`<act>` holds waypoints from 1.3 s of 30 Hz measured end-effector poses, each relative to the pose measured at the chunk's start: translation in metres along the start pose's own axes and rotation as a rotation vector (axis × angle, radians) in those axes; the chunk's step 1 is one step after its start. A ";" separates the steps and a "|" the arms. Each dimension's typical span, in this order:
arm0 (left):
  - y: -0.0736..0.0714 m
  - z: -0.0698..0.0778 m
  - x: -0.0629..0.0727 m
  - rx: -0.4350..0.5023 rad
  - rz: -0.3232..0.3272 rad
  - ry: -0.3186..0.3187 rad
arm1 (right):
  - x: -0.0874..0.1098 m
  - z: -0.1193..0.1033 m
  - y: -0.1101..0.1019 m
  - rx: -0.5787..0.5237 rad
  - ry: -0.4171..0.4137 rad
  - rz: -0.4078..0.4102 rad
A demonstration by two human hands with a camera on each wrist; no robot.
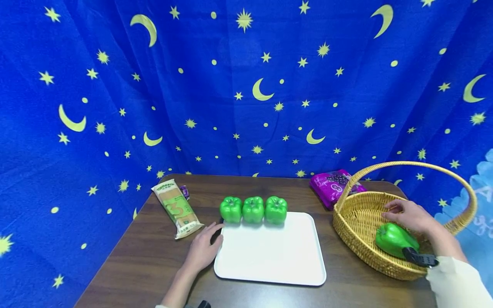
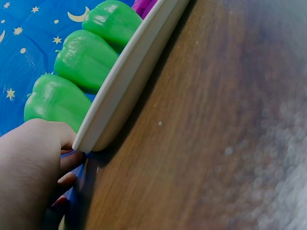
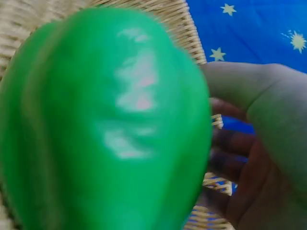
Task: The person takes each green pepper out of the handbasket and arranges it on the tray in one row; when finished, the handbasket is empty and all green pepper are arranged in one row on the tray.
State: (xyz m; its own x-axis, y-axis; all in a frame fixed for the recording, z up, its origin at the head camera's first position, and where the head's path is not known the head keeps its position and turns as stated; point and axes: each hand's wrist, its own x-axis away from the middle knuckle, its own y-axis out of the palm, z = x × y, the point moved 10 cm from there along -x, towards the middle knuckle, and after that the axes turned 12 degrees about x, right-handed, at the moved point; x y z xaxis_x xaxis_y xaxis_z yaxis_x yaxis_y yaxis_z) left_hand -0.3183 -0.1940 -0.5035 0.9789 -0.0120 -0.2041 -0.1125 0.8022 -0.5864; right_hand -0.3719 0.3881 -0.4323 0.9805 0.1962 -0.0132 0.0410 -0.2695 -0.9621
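Three green bell peppers, the left one (image 1: 231, 210), the middle one (image 1: 253, 210) and the right one (image 1: 275, 210), stand in a row along the far edge of a white tray (image 1: 269, 256). My left hand (image 1: 204, 247) lies at the tray's left side, its fingertips touching the rim near the far corner. Inside a wicker basket (image 1: 358, 248) on the right lies another green bell pepper (image 1: 394, 239) on its side. Over it is my right hand (image 1: 412, 216), fingers loosely bent and holding nothing. That pepper fills much of the right wrist view and partly hides the fingertips.
A noodle packet (image 1: 177, 208) lies at the left, beside a small purple wrapper (image 1: 185, 192). Behind the basket is a purple bag (image 1: 327, 188). The basket's tall handle (image 1: 408, 163) arches over it. A blue star-patterned cloth (image 1: 231, 107) hangs behind the wooden table (image 1: 127, 261).
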 end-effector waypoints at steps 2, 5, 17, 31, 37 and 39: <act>-0.002 -0.002 0.001 -0.003 0.010 -0.002 | -0.002 -0.001 0.000 0.000 -0.007 0.026; -0.003 -0.003 0.001 -0.008 0.015 -0.001 | 0.000 -0.008 0.000 -0.025 -0.050 0.052; -0.001 0.000 -0.002 -0.011 0.009 0.011 | 0.021 -0.028 -0.021 -0.072 -0.137 0.068; 0.001 -0.001 -0.001 -0.013 0.010 0.006 | 0.034 -0.051 0.014 -0.139 -0.267 -0.270; 0.001 0.002 -0.001 -0.005 0.001 0.008 | 0.036 -0.039 0.026 -0.170 -0.162 -0.391; 0.002 0.001 0.000 -0.002 -0.002 0.000 | 0.034 -0.034 0.026 -0.165 -0.115 -0.383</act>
State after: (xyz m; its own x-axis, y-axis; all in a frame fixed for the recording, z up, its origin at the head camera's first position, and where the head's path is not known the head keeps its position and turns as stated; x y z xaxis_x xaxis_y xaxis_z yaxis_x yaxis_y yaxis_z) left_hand -0.3185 -0.1921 -0.5036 0.9791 -0.0138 -0.2031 -0.1107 0.8010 -0.5883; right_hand -0.3311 0.3561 -0.4489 0.8611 0.4126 0.2972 0.4371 -0.3020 -0.8472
